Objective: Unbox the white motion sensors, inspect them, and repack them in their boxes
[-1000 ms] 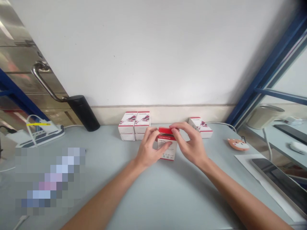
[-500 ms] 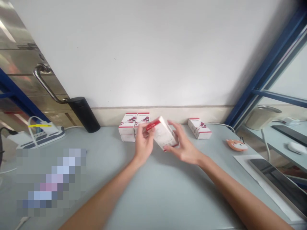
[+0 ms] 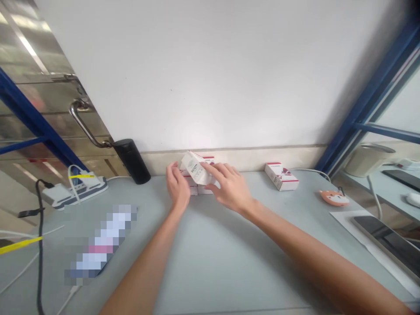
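Observation:
My right hand [image 3: 231, 186] grips a small white cardboard box [image 3: 197, 169] with grey print, thumb in front and fingers over its right end. The box is tilted above a stack of white and red boxes [image 3: 206, 190] against the wall and hides much of it. Cupped at the left side of the stack is my left hand [image 3: 177, 183], fingers raised and loosely bent. Whether it touches the stack or the held box I cannot tell. One more white and red box [image 3: 282, 176] lies apart on the right.
A black cylinder [image 3: 133, 161] stands near the wall, with a power strip [image 3: 80, 192] and cables left of it. A blurred-out device [image 3: 105, 240] lies at front left. To the right are an orange animal-faced pouch [image 3: 334, 197] and a dark phone-like slab [image 3: 387, 240] on white paper.
The box went left from between both hands to above the stack, turning on the way. My left hand let go of it and moved to the stack's left side. The view shifted slightly.

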Action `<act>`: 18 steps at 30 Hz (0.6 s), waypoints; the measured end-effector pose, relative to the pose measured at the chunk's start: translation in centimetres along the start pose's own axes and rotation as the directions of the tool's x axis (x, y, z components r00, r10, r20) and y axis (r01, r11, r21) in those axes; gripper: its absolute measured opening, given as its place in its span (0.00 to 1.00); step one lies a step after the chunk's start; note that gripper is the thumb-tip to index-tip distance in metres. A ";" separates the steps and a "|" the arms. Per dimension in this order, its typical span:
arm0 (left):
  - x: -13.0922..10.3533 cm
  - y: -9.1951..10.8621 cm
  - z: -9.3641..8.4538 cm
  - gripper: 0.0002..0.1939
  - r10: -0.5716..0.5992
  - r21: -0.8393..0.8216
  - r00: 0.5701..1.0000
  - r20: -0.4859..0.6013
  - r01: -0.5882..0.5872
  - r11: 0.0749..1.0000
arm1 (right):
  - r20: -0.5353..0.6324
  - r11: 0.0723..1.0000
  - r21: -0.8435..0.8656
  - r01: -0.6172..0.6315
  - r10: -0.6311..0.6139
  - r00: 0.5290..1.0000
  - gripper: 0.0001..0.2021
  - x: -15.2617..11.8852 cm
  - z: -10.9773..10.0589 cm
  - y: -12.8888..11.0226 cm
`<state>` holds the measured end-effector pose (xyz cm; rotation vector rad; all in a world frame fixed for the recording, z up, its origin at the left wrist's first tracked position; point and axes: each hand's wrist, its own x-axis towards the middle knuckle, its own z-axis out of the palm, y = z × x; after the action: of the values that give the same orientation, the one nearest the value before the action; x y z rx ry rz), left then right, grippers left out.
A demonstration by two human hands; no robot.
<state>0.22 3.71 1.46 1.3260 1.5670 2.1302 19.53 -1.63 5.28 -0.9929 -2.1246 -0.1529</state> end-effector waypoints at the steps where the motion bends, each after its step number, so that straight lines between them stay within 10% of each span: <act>1: 0.3 -0.6 0.1 0.19 -0.036 -0.033 0.999 0.013 0.037 0.999 | 0.007 1.000 -0.020 0.007 -0.007 1.000 0.29 1.1 0.7 -0.5; 11: 0.2 -1.4 -0.4 0.26 -0.037 -0.097 0.992 0.117 0.049 0.994 | 0.103 0.988 0.082 -0.133 0.124 0.987 0.27 6.2 6.6 -2.4; 18: -1.0 -0.8 -0.5 0.26 0.067 0.039 0.987 0.146 -0.074 0.996 | 0.040 0.939 0.334 -0.083 0.074 0.997 0.34 3.6 2.7 1.7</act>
<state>0.14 3.10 0.26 1.5352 1.5402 1.9978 17.65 2.81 5.52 -0.8759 -2.0424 0.2565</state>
